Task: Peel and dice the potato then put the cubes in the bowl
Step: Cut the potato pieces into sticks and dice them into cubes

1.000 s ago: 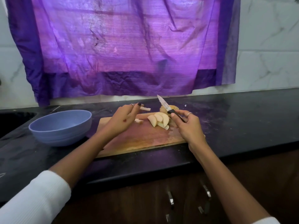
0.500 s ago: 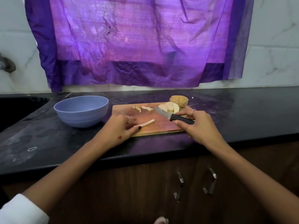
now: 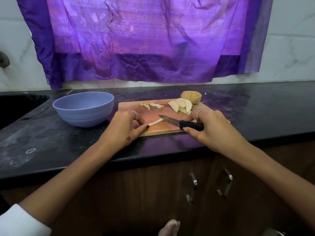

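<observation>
A thin pale potato strip (image 3: 154,123) lies on the wooden cutting board (image 3: 153,111), near its front edge. My left hand (image 3: 127,127) pinches the strip's left end between thumb and fingers. My right hand (image 3: 211,128) grips the black handle of a knife (image 3: 180,123), whose blade tip rests at the strip's right end. Several peeled potato slices (image 3: 181,105) are stacked at the board's back right, against a potato piece with skin (image 3: 191,97). A few small cut cubes (image 3: 151,105) lie at the back of the board. The blue bowl (image 3: 83,109) stands left of the board.
The board sits on a black stone counter (image 3: 51,142) with a dark sink (image 3: 17,104) at the far left. A purple cloth (image 3: 136,40) hangs on the tiled wall behind. Cabinet door handles (image 3: 193,188) are below the counter edge.
My left hand brought a potato strip from the back of the board to its front and holds it down. My right hand lowered the knife from raised to lying against the strip.
</observation>
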`<state>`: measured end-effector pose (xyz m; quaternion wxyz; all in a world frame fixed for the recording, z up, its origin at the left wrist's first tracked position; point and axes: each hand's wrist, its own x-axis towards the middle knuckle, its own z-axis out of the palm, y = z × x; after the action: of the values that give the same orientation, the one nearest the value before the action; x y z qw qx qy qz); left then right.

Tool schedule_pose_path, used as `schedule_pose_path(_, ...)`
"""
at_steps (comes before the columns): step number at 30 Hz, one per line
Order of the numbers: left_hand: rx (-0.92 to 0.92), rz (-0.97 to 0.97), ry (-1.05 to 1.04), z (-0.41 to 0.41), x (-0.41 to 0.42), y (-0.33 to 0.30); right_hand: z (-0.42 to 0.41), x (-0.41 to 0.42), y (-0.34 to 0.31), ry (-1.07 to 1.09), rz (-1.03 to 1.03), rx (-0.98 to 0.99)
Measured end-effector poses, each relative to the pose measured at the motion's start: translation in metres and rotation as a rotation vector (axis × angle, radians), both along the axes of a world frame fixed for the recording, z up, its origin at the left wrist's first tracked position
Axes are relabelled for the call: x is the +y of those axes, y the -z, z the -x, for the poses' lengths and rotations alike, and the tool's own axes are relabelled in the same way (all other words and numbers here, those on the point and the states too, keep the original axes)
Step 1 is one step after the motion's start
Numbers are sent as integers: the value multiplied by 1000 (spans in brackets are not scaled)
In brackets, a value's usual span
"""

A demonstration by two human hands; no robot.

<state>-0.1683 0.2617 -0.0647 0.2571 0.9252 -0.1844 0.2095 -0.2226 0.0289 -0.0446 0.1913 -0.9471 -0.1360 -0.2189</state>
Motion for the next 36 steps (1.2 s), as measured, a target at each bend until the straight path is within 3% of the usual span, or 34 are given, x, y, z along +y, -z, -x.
schedule_pose_path(8, -3, -8, 3, 3, -2, 0, -9, 8, -10, -9, 174, 25)
schedule_pose_path(11, 6, -9, 2, 4, -2, 0, -8, 6, -7, 25, 334, -57)
schedule_pose_path(17, 29, -10, 15, 5, -4, -1, -6, 2, 3, -46, 20, -84)
schedule_pose_path(28, 21, -32, 11, 1, -3, 1, -23, 14, 6, -87, 116, -13)
schedule_pose_path(34, 26, -29, 14, 2, -4, 0, -24, 18, 3, -51, 273, -88)
schedule_pose_path(36, 22, -32, 12, 2, -3, 0, -23, 14, 2, -11, 240, -122)
